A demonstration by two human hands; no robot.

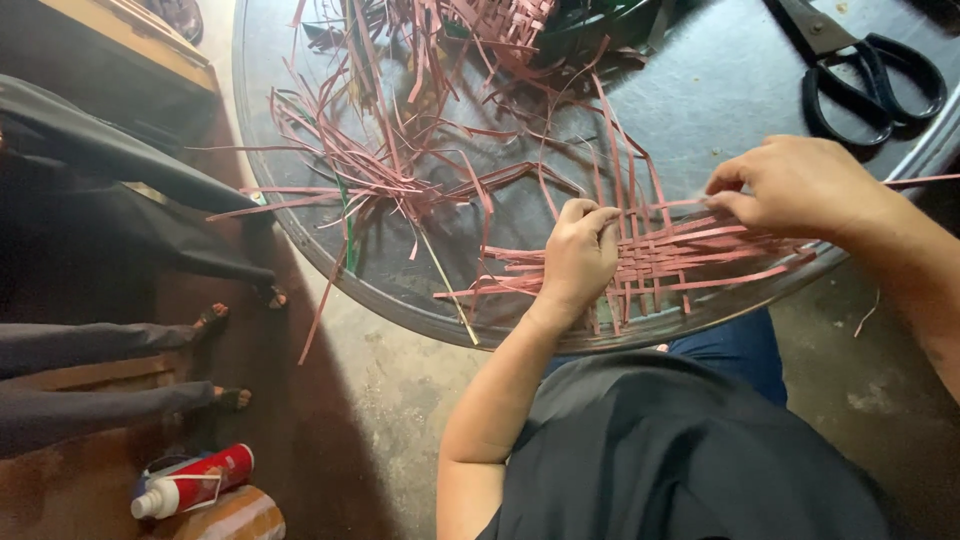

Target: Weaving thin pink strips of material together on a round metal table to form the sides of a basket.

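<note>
The loose pink strips could be slipping out of the weave, judging by how lightly they are lying crossed. The woven pink mat (665,260) is lying at the near edge of the round tabletop (700,90). The left hand (578,255) is pressing its fingers together on the mat's left side; the right hand (800,185) is pinching a strip at the mat's far right, just beside black scissors (870,75).

A small home craft workshop for strip weaving. A round dark table (700,90) carries loose pink strips (400,170), a half-woven mat (670,260) at its near edge and black scissors (870,80) at the far right, over a bare concrete floor (380,420).
</note>
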